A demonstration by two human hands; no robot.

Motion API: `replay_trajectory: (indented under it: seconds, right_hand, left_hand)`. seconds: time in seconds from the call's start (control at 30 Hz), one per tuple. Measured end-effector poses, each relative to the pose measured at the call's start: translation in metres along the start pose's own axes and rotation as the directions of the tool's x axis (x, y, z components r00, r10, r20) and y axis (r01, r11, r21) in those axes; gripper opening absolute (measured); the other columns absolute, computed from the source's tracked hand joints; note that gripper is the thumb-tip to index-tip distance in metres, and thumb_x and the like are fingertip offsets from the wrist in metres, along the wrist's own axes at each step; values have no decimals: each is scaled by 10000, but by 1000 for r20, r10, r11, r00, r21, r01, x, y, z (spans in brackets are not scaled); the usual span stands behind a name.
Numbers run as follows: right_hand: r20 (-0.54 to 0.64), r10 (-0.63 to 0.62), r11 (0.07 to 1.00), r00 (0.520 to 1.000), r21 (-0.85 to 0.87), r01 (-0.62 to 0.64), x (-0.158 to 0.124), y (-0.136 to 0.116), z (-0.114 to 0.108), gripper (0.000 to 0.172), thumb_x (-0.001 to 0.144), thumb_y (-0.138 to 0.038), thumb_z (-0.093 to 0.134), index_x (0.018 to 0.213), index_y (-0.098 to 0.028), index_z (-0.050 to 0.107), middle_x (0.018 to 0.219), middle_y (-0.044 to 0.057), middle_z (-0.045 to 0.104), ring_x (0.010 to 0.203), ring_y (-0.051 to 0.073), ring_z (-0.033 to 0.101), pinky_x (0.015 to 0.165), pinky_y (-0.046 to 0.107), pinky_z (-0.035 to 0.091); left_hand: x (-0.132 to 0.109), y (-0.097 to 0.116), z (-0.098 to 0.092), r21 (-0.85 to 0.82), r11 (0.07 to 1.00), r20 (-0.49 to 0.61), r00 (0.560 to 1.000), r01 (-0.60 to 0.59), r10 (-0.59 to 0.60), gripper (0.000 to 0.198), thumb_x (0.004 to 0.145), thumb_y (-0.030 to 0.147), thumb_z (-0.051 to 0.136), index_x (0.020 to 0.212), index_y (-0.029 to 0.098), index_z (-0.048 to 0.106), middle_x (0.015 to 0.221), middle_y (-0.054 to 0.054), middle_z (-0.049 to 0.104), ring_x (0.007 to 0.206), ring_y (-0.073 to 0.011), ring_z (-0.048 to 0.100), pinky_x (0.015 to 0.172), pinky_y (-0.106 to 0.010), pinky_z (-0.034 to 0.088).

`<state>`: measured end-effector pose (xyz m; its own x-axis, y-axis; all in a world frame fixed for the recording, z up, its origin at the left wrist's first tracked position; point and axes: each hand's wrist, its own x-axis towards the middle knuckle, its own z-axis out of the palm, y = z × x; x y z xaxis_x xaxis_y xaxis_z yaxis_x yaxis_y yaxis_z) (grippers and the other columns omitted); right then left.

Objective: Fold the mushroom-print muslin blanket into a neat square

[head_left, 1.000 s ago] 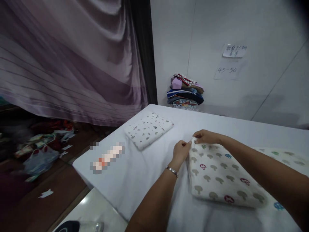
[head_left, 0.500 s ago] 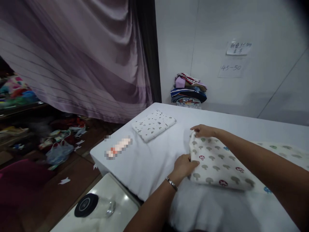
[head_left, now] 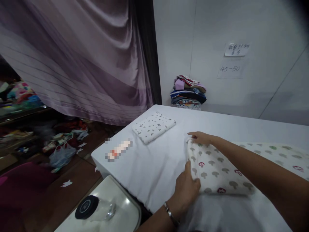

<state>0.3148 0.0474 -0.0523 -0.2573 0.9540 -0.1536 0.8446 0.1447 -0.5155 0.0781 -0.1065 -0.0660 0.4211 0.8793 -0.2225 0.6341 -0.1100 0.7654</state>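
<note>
A folded white cloth with a mushroom print (head_left: 217, 167) lies on the white table (head_left: 156, 161). My left hand (head_left: 187, 188) grips its near left corner, fingers curled under the edge. At the far left corner rests my right hand (head_left: 201, 138), fingers pressed together on the fabric. More of the same mushroom cloth (head_left: 277, 154) spreads flat to the right behind my right arm.
A smaller folded white cloth with dark motifs (head_left: 154, 126) lies at the table's far left. Folded clothes are stacked (head_left: 188, 93) by the wall. A purple curtain (head_left: 79, 58) hangs left, above floor clutter (head_left: 60, 145). A dark round lid on a clear container (head_left: 87, 207) sits on a white surface.
My left hand slid from the cloth's far corner down its left edge to the near corner. The right hand stayed at the far corner. The view shifted slightly.
</note>
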Motion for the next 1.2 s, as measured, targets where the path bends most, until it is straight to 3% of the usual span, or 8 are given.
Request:
replay_trajectory:
  seconds: [0.1, 0.17, 0.3, 0.4, 0.5, 0.77, 1.07, 1.2]
  right_hand:
    - [-62, 2, 999, 998, -33, -4, -8, 3, 1, 586, 770, -275, 566, 1352, -264, 497, 1216, 73, 621, 1066, 251, 596, 921, 373, 477]
    - [-193, -51, 996, 980, -82, 35, -22, 2, 7, 523, 828, -302, 498, 1350, -261, 495, 1292, 75, 572, 1160, 264, 540, 988, 419, 431]
    - [-461, -192, 970, 866, -224, 96, -64, -2, 41, 460, 920, -366, 364, 1327, -208, 508, 1334, 107, 532, 1245, 265, 466, 1060, 474, 352]
    - [-418, -219, 951, 882, -292, 97, -87, -3, 71, 501, 921, -419, 383, 1345, -170, 483, 1404, 135, 459, 1319, 270, 380, 1089, 477, 309]
    - [-343, -125, 946, 931, -323, 8, -87, -4, 88, 571, 926, -457, 370, 1397, -138, 416, 1496, 150, 310, 1393, 281, 229, 1110, 503, 246]
    - [-232, 0, 964, 973, -260, -62, -73, -18, 76, 653, 933, -521, 312, 1478, -162, 277, 1535, 131, 180, 1418, 271, 119, 1126, 528, 149]
    - [-154, 24, 999, 988, -35, -29, -121, -27, 69, 692, 905, -612, 340, 1481, -236, 278, 1546, 76, 131, 1423, 256, 92, 1150, 493, 32]
    - [-355, 177, 983, 918, 21, -182, -167, 4, 47, 556, 902, -552, 376, 1426, -367, 372, 1530, -46, 221, 1414, 248, 160, 1164, 459, 78]
  left_hand:
    - [0, 3, 1, -18, 1000, -1, 1000, 23, -23, 781, 769, 289, 536, 1475, 198, 213, 1142, -100, 633, 982, -246, 592, 840, -329, 414]
    - [1, 3, 1, -73, 996, 11, 999, 41, -40, 770, 776, 309, 539, 1469, 196, 224, 1173, -100, 621, 988, -238, 592, 845, -320, 418]
    - [5, -1, -3, -208, 978, 42, 999, 22, -13, 649, 799, 337, 535, 1400, 206, 329, 1122, -67, 645, 932, -201, 607, 810, -292, 442]
    - [21, -2, -11, -220, 974, -10, 998, -62, 61, 546, 814, 376, 538, 1318, 199, 422, 1066, -49, 661, 900, -182, 613, 809, -276, 449]
    - [55, 3, -21, -97, 993, -127, 991, -64, 52, 532, 838, 434, 502, 1295, 164, 457, 1110, -81, 643, 967, -198, 602, 867, -286, 436]
    - [155, 29, -23, 212, 974, -178, 983, 78, -40, 512, 848, 457, 468, 1205, 95, 530, 1232, -190, 586, 1136, -274, 555, 902, -319, 412]
    - [175, 25, -23, 367, 930, -209, 973, -13, 96, 322, 888, 344, 416, 1114, 161, 556, 1138, -135, 642, 1049, -242, 599, 844, -317, 418]
    - [177, 23, -27, 413, 910, -185, 975, -38, 125, 373, 886, 373, 410, 1156, 153, 545, 1200, -142, 600, 1048, -256, 592, 842, -341, 434]
